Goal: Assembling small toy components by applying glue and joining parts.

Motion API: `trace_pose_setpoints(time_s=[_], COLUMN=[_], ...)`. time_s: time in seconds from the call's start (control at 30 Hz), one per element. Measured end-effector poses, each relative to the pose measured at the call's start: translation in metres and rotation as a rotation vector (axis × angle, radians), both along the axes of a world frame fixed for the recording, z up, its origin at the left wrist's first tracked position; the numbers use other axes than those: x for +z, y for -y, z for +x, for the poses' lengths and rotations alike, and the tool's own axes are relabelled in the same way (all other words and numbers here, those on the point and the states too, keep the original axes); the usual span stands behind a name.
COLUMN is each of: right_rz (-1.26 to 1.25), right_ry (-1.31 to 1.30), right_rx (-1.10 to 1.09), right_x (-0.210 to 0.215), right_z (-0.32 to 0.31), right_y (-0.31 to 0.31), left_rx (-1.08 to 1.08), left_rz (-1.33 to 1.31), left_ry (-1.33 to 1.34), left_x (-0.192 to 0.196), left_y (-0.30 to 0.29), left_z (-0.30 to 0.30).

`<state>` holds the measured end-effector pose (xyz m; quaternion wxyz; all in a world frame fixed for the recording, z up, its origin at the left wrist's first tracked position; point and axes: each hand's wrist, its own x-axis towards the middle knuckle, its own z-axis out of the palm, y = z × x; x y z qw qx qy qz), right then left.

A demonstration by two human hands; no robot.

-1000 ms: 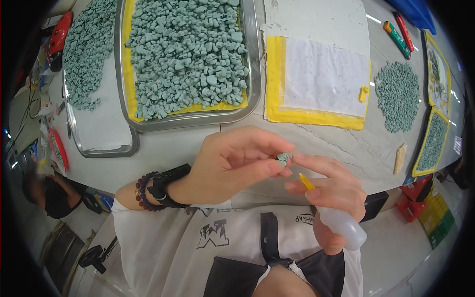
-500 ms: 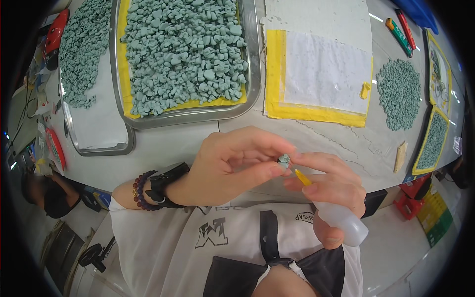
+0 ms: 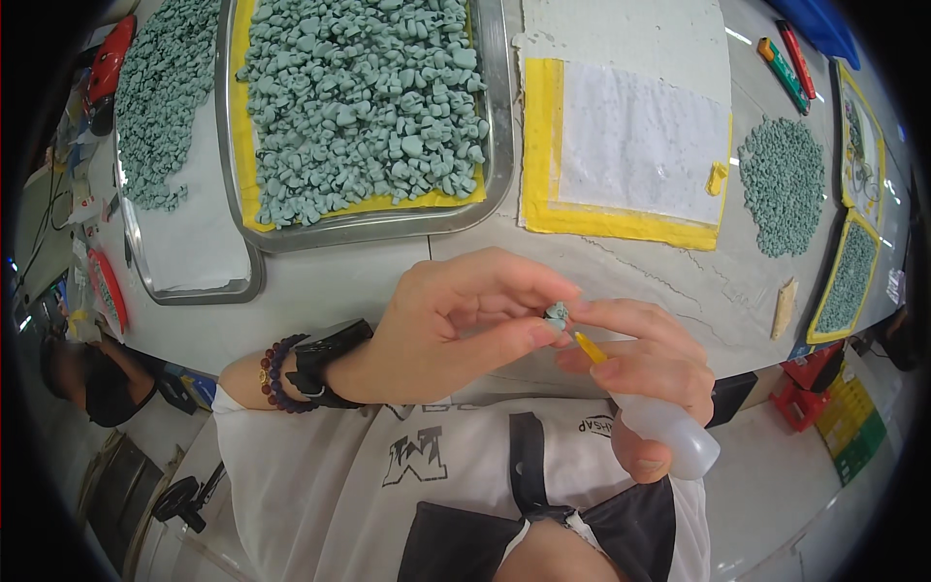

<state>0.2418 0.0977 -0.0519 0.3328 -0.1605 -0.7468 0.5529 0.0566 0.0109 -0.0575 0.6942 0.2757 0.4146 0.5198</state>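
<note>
Bottle clasped in right grip edged nearer green piece pinched by left grip (contact unclear)

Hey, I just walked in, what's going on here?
Someone's left hand holds a small green piece between thumb and fingers. The right hand holds a whitish bottle, its yellow nozzle pointing at the piece from close by; whether they touch is hard to tell. Beyond the hands is a tray of similar pieces, with a smaller pile to the right.
</note>
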Motion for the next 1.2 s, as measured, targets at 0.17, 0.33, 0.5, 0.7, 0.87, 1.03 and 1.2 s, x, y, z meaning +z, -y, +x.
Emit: trace_pose_setpoints(time_s=[0.17,0.33,0.5,0.7,0.87,1.03,1.2], right_rz=[0.008,0.011,0.02,-0.012,-0.019,-0.019,-0.012], right_ry=[-0.005,0.001,0.02,-0.023,-0.02,-0.02,-0.017], right_rx=[0.01,0.006,0.012,0.015,0.013,0.02,-0.004], right_x=[-0.0009,-0.0004,0.0006,-0.0002,0.0009,0.0003,-0.0008], right_z=[0.0002,0.0002,0.0001,0.0009,0.0008,0.0021,0.0021], right_y=[-0.0006,-0.0001,-0.0009,0.0003,-0.0003,-0.0001,-0.0002], left_rx=[0.0,-0.015,-0.016,-0.006,0.006,-0.005,-0.001], left_rz=[-0.001,-0.014,-0.011,0.018,0.028,0.017,-0.009], left_ry=[0.0,0.004,-0.006,0.037,0.075,0.052,0.044], left_x=[0.0004,0.0008,0.0012,-0.0004,-0.002,-0.0002,0.0008], left_y=[0.0003,0.0004,-0.0003,-0.0006,0.0008,0.0004,0.0001], left_z=[-0.0004,-0.0006,-0.0006,-0.001,-0.0012,-0.0008,0.0004])
